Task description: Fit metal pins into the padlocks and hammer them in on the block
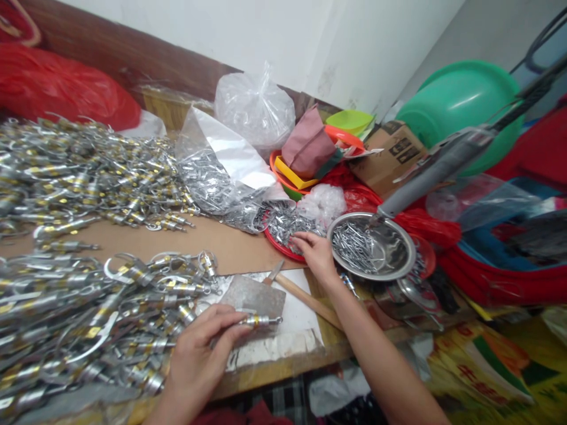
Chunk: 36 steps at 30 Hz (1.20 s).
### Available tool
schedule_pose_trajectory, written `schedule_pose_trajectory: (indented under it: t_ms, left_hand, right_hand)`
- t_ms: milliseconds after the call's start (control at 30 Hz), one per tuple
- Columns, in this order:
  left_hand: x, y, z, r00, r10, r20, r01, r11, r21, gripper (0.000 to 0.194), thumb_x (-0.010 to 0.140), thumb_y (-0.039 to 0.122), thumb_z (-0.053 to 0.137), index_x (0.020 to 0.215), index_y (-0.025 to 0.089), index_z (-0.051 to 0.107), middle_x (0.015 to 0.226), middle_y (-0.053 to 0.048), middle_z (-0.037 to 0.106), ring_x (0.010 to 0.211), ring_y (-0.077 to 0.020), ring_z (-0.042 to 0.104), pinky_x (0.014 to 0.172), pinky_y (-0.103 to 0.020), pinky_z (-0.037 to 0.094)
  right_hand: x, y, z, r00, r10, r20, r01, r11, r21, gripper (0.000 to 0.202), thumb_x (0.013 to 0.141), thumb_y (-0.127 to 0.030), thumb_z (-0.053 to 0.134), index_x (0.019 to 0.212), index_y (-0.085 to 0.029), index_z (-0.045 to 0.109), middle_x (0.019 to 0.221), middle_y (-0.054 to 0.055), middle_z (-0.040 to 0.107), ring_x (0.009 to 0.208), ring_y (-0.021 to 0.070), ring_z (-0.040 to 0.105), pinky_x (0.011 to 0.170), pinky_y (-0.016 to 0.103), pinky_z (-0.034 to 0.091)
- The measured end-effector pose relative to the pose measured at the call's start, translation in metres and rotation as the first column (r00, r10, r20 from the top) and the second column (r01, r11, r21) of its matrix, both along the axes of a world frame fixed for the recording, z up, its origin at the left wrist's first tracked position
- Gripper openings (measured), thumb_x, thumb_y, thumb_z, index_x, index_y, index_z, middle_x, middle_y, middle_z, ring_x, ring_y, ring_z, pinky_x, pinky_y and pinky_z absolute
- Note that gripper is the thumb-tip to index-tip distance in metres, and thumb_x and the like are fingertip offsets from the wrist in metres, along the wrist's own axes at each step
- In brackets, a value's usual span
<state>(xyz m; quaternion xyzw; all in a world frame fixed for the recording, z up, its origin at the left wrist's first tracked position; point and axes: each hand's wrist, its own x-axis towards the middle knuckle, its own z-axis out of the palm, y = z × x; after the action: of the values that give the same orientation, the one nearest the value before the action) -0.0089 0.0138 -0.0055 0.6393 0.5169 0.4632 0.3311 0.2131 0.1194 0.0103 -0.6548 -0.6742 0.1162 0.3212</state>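
Note:
My left hand point(204, 342), thumb and fingers closed, pinches a small silver metal fitting with a gold band point(259, 320) over the table's front edge. Its thin end points right. My right hand point(315, 254) reaches into a red tray point(283, 248) heaped with small metal pieces point(290, 221). Its fingertips come together at the pile, and whatever is between them is too small to make out. Between the hands are a flat metal block point(254, 297) and a hammer with a wooden handle point(310, 300), lying on a white sheet.
Many similar fittings point(88, 171) are heaped at the left, with more point(110, 313) nearer me. Behind the tray lies a plastic bag of metal pieces point(208, 177). A steel bowl point(398, 254) holding metal pins and a grey tool shaft point(438, 171) are at the right.

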Motion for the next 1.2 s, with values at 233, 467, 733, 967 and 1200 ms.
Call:
schedule_pose_trajectory:
  t_ms: [233,467,733,967,1200]
  left_hand:
    - [0.005,-0.002,-0.002,0.988,0.128,0.09,-0.106,0.971,-0.213,0.03,0.061,0.029,0.068,0.089,0.02,0.067,0.07,0.0,0.069,0.059,-0.0152,0.064,0.058,-0.023,0.052]
    - [0.002,0.0,0.003,0.999,0.049,0.011,-0.048,0.998,-0.044,0.018,0.065,0.025,0.064,0.081,0.025,0.071,0.071,0.001,0.07,0.064,-0.0156,0.064,0.061,-0.023,0.051]
    - [-0.007,0.0,0.012,0.99,-0.012,0.142,0.036,0.986,-0.165,0.006,0.065,0.026,0.066,0.066,0.025,0.071,0.068,0.001,0.068,0.065,-0.014,0.061,0.06,-0.02,0.047]
    - [-0.01,0.001,0.023,0.993,-0.103,0.05,0.11,0.98,-0.163,0.009,0.068,0.03,0.063,0.065,0.024,0.068,0.07,0.0,0.063,0.069,-0.0143,0.059,0.063,-0.021,0.045]
    - [-0.011,-0.004,0.026,0.999,-0.036,-0.013,0.035,0.999,-0.031,0.01,0.068,0.032,0.062,0.064,0.026,0.069,0.083,-0.002,0.064,0.079,-0.0178,0.06,0.073,-0.024,0.046]
  right_hand:
    - [-0.058,-0.082,0.023,0.84,0.51,-0.186,-0.518,0.856,0.009,0.012,0.077,-0.01,0.055,0.075,-0.015,0.066,0.073,0.003,0.064,0.072,0.0123,0.058,0.068,0.021,0.044]
    - [-0.06,-0.087,0.029,0.797,0.596,-0.096,-0.601,0.799,-0.018,0.016,0.081,-0.012,0.049,0.077,-0.016,0.064,0.073,0.003,0.06,0.071,0.0128,0.055,0.066,0.023,0.043]
    - [-0.055,-0.102,0.02,0.795,0.6,-0.091,-0.578,0.795,0.185,0.019,0.078,-0.018,0.057,0.097,-0.013,0.056,0.089,0.007,0.061,0.086,0.0149,0.056,0.075,0.025,0.047]
    - [-0.044,-0.103,0.011,0.691,0.632,0.35,-0.72,0.561,0.408,0.019,0.083,-0.01,0.045,0.096,-0.01,0.059,0.093,0.011,0.064,0.093,0.0185,0.057,0.073,0.029,0.05]
    - [-0.047,-0.106,0.014,0.745,0.621,0.243,-0.659,0.633,0.406,0.025,0.082,-0.008,0.043,0.098,-0.013,0.061,0.093,0.011,0.065,0.089,0.0158,0.059,0.072,0.027,0.051]
